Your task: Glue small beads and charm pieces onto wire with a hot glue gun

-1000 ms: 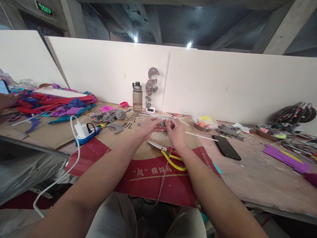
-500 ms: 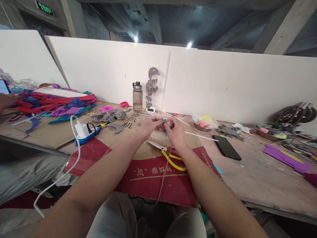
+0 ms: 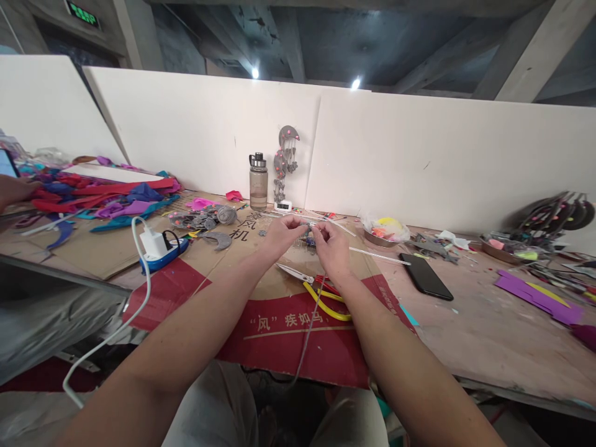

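Over the cardboard sheet [image 3: 288, 347], my left hand [image 3: 285, 237] and my right hand [image 3: 332, 247] meet, fingertips pinched together. Between them is a small grey piece [image 3: 309, 228], seemingly felt, mostly covered by the fingers. A strand of grey yarn [image 3: 308, 338] hangs from under my right hand past the cardboard's front edge. Scissors with yellow handles [image 3: 333, 310] lie below my hands, blades pointing left. A red-handled tool [image 3: 328, 285] is partly hidden by my right wrist. Left of my left hand rest a grey felt crescent [image 3: 218, 240] and a ball of grey yarn [image 3: 227, 215].
A water bottle [image 3: 258, 183] stands at the back beside a grey hanging moon ornament [image 3: 288, 155]. On the right lie a black phone [image 3: 426, 276] and a bowl of coloured bits [image 3: 385, 231]. A white charger [image 3: 153, 242] sits left; another person's hand [image 3: 16, 191] is at far left.
My fingertips have shifted slightly around the small grey piece, and the fingers of my right hand have turned a little. The surrounding things have stayed in place.
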Tool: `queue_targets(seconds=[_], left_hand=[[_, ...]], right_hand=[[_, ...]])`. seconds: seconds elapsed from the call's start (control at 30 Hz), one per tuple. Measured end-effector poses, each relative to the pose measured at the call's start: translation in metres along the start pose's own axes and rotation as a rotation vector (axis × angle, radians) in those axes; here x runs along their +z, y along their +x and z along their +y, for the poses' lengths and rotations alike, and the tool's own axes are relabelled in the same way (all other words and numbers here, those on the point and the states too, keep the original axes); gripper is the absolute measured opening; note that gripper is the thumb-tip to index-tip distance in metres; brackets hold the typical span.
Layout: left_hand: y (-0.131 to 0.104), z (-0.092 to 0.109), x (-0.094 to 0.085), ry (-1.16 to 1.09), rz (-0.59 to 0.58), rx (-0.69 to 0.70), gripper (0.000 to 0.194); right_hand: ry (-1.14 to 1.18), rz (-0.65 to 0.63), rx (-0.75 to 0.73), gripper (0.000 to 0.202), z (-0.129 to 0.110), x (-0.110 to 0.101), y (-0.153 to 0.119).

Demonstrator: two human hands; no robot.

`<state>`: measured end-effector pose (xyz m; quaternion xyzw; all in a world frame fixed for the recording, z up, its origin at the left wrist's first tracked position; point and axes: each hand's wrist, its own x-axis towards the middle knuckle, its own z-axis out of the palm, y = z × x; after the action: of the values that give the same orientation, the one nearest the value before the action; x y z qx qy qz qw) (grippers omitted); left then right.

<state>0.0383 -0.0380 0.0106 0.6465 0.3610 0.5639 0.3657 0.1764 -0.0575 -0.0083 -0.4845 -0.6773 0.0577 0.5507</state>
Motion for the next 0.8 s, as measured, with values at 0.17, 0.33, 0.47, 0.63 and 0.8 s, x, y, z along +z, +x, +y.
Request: queue_targets(seconds=[0.17, 0.33, 0.47, 0.63, 0.8], left_hand=[[0.001, -0.004, -0.001, 0.073, -0.006, 0.046, 0.012], [0.002, -0.006, -0.001, 0.055, -0.058, 0.015, 0.017], [0.004, -0.011, -0.001, 0.006, -0.101, -0.005, 0.02], [0.005, -0.014, -0.001, 0.035, -0.103, 0.019, 0.019], [0.003, -0.009, 0.0, 0.069, -0.097, 0.043, 0.015]], right_hand=[[0.018, 0.035, 0.038, 0.014, 0.001, 0.001, 0.0], [-0.018, 0.023, 0.051, 0.013, 0.0, 0.0, 0.0], [-0.037, 0.042, 0.043, 0.015, 0.0, -0.001, 0.0], [-0.133, 0.025, 0.007, 0.02, 0.0, -0.002, -0.001], [-0.142, 0.027, 0.016, 0.022, 0.001, -0.001, 0.0]])
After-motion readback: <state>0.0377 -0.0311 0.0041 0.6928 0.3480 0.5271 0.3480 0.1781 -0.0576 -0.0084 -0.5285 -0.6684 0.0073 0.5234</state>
